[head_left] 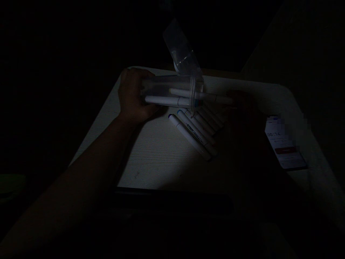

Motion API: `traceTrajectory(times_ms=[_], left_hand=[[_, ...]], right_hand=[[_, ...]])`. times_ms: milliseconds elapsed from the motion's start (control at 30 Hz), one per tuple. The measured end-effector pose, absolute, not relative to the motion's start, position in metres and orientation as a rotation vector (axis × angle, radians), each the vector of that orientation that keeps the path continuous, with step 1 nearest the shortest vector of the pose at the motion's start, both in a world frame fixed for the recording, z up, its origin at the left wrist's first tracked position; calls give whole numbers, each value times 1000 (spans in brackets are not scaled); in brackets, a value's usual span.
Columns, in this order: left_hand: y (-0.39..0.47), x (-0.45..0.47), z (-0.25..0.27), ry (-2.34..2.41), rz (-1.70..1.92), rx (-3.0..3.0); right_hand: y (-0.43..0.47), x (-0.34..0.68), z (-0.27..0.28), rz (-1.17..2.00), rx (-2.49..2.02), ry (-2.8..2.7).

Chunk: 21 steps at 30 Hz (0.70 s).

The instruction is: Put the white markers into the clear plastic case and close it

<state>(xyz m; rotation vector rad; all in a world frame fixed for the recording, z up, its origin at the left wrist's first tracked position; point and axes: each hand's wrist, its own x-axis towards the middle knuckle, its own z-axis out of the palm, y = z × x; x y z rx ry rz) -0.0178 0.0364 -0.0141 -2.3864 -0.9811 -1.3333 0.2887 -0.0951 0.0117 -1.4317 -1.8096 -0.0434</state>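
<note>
My left hand (133, 95) is wrapped round the base of a clear plastic box (164, 82), which lies on its side with its mouth to the right. Its hinged lid (179, 45) stands up, swung back from the mouth. One white marker (164, 100) rests inside the box. In deep shadow, my right hand (242, 108) grips the outer end of another white marker (212, 97), whose far end reaches into the box. Just below the mouth, several white markers (190, 136) lie side by side on the table, some with purple or blue ends.
The pale table (151, 158) has rounded far corners. A lit phone (284, 147) showing a timer lies at the right, beyond my right hand. A dark strip (172, 199) runs along the near edge. Most of the surroundings are too dark to make out.
</note>
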Motion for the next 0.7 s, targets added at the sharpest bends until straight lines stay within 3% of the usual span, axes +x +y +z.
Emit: traceTrajectory(times_ms=[267,700], left_hand=[[34,-15,-11,-1102,-1348,-2381],[32,-14,-12,-1096,-1354,-2351]], right_hand=[[-87,285,-4,-106,-1387,-1838],[-94,287,0,87,-1371,-2085]])
